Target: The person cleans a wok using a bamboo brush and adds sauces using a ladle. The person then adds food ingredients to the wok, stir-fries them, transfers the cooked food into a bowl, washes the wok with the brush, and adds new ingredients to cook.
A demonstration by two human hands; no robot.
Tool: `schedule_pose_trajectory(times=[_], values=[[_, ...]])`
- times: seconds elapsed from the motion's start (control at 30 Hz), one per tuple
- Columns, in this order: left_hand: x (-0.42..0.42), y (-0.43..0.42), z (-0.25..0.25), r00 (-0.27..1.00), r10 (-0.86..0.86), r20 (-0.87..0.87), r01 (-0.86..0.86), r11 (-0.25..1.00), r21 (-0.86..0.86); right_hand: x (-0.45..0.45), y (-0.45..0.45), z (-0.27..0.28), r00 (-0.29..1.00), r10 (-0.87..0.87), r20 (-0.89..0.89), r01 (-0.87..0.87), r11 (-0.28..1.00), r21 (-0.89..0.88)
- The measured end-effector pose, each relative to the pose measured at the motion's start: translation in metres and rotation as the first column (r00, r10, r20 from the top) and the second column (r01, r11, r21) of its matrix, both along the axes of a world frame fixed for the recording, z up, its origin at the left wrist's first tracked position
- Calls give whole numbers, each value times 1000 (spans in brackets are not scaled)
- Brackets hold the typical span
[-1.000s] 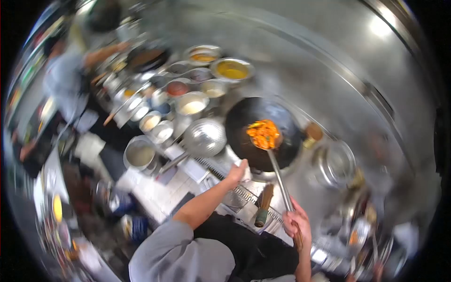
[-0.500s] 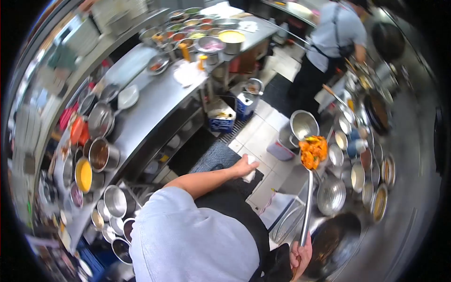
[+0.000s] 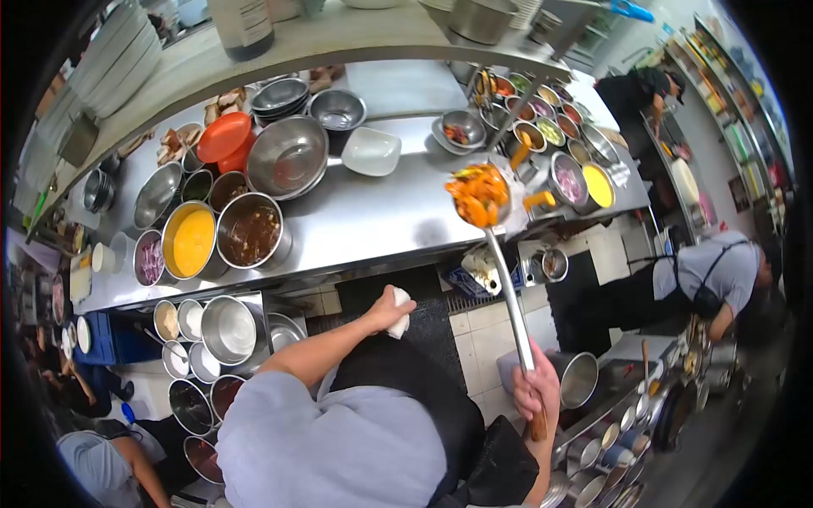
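Note:
My right hand [image 3: 537, 391] is wrapped round the wooden grip of a long-handled ladle [image 3: 509, 292]. Glossy orange food pieces [image 3: 479, 195] with some green bits are heaped in the ladle's bowl, which appears over the steel counter's front edge. In my left hand [image 3: 385, 311], closed near my waist, is a folded white cloth [image 3: 400, 314]. A white square dish [image 3: 371, 152] sits on the counter, left of the ladle's load. Beside that dish are a large steel bowl [image 3: 288, 157] and a smaller steel bowl [image 3: 337, 110].
The steel counter [image 3: 381, 212] runs across the view beneath a shelf [image 3: 339, 42]. Pots of yellow liquid [image 3: 190, 241] and brown sauce [image 3: 251, 233] stand at its left. Ingredient bowls crowd its right end. One co-worker [image 3: 711, 271] bends at the stove side; others are farther off.
My view has turned left from the stove side to face the counter. The loaded ladle has swung round with it, away from the wok. The cloth is still in my left hand.

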State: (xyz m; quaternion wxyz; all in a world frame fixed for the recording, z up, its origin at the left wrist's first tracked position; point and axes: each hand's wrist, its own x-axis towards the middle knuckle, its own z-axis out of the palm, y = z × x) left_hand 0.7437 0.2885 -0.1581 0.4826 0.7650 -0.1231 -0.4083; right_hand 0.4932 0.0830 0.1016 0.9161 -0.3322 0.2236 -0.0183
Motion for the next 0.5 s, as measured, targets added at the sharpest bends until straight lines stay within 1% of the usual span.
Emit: schedule_pose_trajectory(times=[0.03, 0.07, 0.13, 0.17, 0.23, 0.27, 0.33, 0.37, 0.43, 0.47, 0.5], values=[[13, 4, 10, 999, 26, -36, -26, 1000, -11, 30, -7, 1, 996, 86, -21, -87, 996, -30], [24, 5, 11, 998, 56, -30, -57, 998, -3, 59, -11, 2, 995, 98, -29, -99, 995, -32], [38, 9, 15, 996, 89, -32, -90, 996, -26, 117, -12, 4, 975, 210, -71, -217, 972, -95], [45, 11, 18, 994, 111, -25, -112, 993, -46, 141, -12, 2, 972, 222, -73, -228, 969, -97], [51, 15, 25, 991, 130, 26, -128, 991, -48, 182, -9, -1, 940, 326, -100, -339, 924, -176], [52, 17, 24, 990, 143, 12, -142, 988, -68, 202, -6, -1, 937, 335, -99, -348, 921, -174], [52, 21, 14, 987, 159, -9, -160, 983, -87, 230, 1, -3, 893, 389, -225, -447, 821, -356], [52, 23, 14, 987, 159, -7, -159, 983, -96, 238, 2, -10, 890, 395, -225, -453, 818, -355], [58, 27, 32, 992, 122, -20, -123, 991, -50, 256, 0, -34, 844, 411, -343, -536, 633, -559], [61, 29, 36, 991, 132, -20, -133, 990, -52, 260, 3, -39, 829, 385, -406, -558, 501, -662], [64, 31, 38, 993, 115, -3, -115, 993, -37, 263, 2, -45, 824, 394, -407, -563, 493, -663]])
